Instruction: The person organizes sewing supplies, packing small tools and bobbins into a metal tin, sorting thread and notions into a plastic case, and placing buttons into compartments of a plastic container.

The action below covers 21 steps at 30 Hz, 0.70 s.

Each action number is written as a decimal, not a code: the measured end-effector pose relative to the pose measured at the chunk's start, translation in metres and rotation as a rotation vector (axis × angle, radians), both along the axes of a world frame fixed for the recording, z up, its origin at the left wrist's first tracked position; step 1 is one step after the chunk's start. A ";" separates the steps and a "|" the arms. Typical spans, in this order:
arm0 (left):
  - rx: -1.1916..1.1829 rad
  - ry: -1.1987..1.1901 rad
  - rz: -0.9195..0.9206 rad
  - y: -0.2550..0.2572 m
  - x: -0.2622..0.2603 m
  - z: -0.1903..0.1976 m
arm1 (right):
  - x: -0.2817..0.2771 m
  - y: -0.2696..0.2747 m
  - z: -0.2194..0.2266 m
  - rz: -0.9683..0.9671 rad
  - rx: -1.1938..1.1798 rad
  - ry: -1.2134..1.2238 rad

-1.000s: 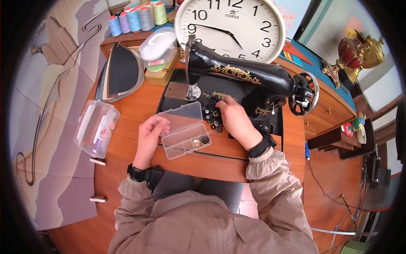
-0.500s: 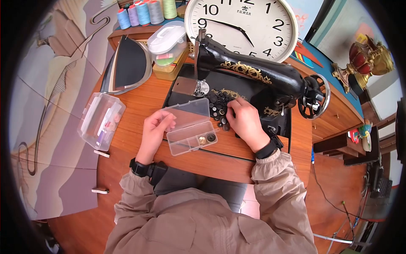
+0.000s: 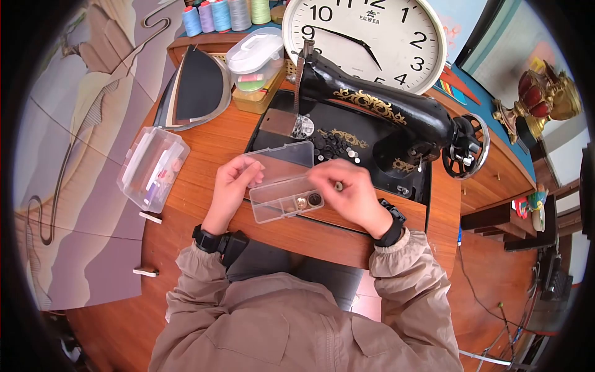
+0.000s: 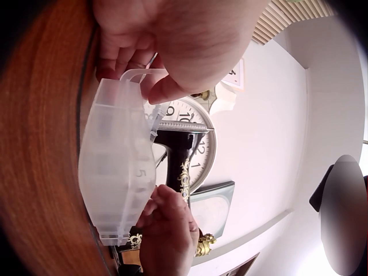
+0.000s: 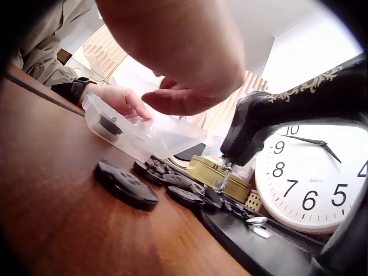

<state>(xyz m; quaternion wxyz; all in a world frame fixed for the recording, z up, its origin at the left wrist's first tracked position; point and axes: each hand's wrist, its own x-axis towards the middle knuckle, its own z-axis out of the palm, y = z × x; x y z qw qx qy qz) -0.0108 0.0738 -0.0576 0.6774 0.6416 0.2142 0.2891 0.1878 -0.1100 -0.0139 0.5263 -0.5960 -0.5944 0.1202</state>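
Note:
My left hand point(image 3: 230, 187) pinches the raised lid point(image 3: 288, 159) of a clear plastic compartment box point(image 3: 265, 208) between thumb and fingers. A shiny gold button point(image 3: 302, 203) and a dark round button point(image 3: 315, 199) lie in its right part. Over the box's right end is my right hand point(image 3: 352, 193), its fingertips drawn together; I cannot tell whether they hold a button. Behind the box, a heap of black buttons point(image 3: 330, 146) with a few white buttons point(image 3: 353, 154) lies on the sewing machine bed. A large black button point(image 5: 125, 184) lies on the tabletop nearer the right wrist.
The black sewing machine point(image 3: 378, 102) stands behind the buttons, a big clock point(image 3: 347, 49) behind it. A clear case point(image 3: 154, 170) is at the left, with a lidded tub point(image 3: 255, 56) on a yellow tin point(image 3: 257, 99) farther back. Thread spools point(image 3: 221, 15) line the rear.
My right hand has moved from the button heap toward me and left, over the box's right end. White buttons at the heap have come into view. My left hand stays at the lid.

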 end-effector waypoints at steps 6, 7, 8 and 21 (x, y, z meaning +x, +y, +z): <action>-0.012 0.009 0.005 -0.001 0.001 0.000 | 0.027 0.006 -0.016 -0.235 -0.008 -0.461; -0.007 0.004 -0.002 0.000 0.001 -0.002 | 0.026 0.006 -0.017 -0.232 -0.070 -0.455; -0.002 -0.001 -0.008 0.001 0.000 -0.002 | 0.025 0.006 -0.019 -0.229 -0.070 -0.456; -0.016 -0.009 -0.016 0.000 0.000 -0.001 | 0.029 0.003 -0.028 -0.327 -0.174 -0.442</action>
